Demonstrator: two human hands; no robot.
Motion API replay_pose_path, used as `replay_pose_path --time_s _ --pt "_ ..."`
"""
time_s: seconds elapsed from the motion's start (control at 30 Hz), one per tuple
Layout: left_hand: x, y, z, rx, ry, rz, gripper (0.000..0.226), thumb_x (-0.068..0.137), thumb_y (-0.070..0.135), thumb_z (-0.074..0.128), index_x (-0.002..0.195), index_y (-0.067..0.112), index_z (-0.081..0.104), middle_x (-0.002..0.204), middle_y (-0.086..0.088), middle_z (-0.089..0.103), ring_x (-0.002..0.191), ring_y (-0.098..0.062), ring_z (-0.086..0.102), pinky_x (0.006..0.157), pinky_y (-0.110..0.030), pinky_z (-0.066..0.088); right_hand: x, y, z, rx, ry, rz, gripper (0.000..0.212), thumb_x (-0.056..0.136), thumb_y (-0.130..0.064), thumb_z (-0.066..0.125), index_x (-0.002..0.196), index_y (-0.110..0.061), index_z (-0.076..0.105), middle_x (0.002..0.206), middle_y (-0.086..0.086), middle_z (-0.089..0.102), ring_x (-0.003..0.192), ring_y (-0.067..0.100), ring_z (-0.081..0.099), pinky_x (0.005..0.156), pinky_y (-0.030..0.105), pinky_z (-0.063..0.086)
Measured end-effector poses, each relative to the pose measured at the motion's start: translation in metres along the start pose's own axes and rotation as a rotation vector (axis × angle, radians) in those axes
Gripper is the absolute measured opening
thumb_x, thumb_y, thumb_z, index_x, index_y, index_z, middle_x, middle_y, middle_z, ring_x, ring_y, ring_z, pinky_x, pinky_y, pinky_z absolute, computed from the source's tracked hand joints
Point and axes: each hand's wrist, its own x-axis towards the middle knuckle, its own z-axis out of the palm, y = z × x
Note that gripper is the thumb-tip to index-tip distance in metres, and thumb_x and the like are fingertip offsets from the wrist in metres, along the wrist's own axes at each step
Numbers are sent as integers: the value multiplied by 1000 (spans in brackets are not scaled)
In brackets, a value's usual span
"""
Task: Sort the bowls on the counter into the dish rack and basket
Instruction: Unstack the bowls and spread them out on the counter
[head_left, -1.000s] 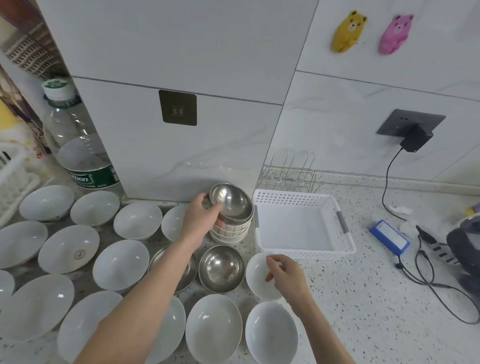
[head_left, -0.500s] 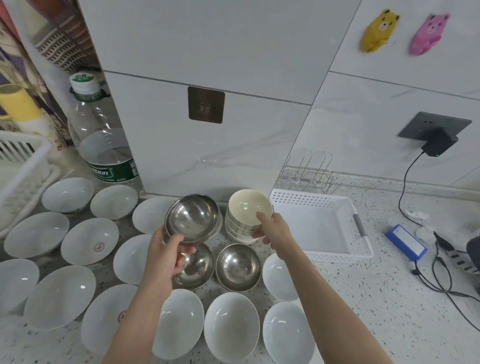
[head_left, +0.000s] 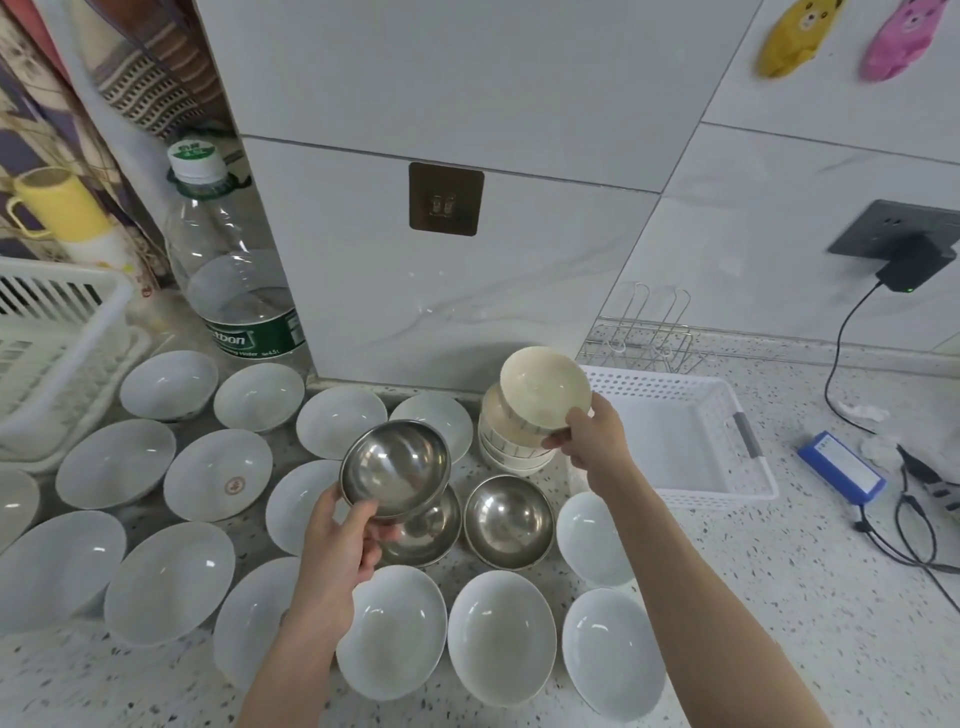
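Steel bowl (head_left: 395, 470) gripped by rim in left hand (head_left: 340, 545), above counter bowls | cream bowl (head_left: 545, 389) pinched in right hand (head_left: 592, 434), tilted over stack (head_left: 511, 447) | white basket (head_left: 748, 491) just right, open inside

Bright even light; soft shadows; glare on bowls; wide-angle edge bending.

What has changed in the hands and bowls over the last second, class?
The left hand lifted the steel bowl off the cream stack. The right hand, empty before, took the top cream bowl and raised it. The white basket and counter bowls stayed put.
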Motion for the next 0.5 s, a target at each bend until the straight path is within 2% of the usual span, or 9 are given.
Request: replay_pose_path --time_s 0.13,0.3,0.4,0.5 --pt "-4 1 8 35 -40 1 25 94 14 56 118 21 55 63 -14 67 36 -10 31 32 -18 24 -24 3 -26 169 47 -22 41 84 -1 36 120 -13 52 55 15 66 35 10 42 35 18 29" --pt "-13 -3 26 56 -77 -13 23 93 12 56 115 19 56 62 -14 67 37 -10 32 33 -16 23 -58 34 -76 269 158 3 43 86 -1 37 124 -15 53 59 16 68 47 16 52 36 18 30" --pt "-21 -9 40 73 -104 -14 24 93 10 55 116 16 56 61 -15 66 37 -11 34 33 -14 22 -71 59 -105 281 221 27 43 85 0 36 123 -14 52 57 20 66 40 16 43 34 19 27" --pt "-34 -19 54 94 -148 -17 27 95 11 56 120 20 54 63 -16 67 38 -12 36 33 -16 25 -77 87 -129 293 274 56 42 86 1 36 122 -14 52 56 20 66 42 18 41 33 19 25"
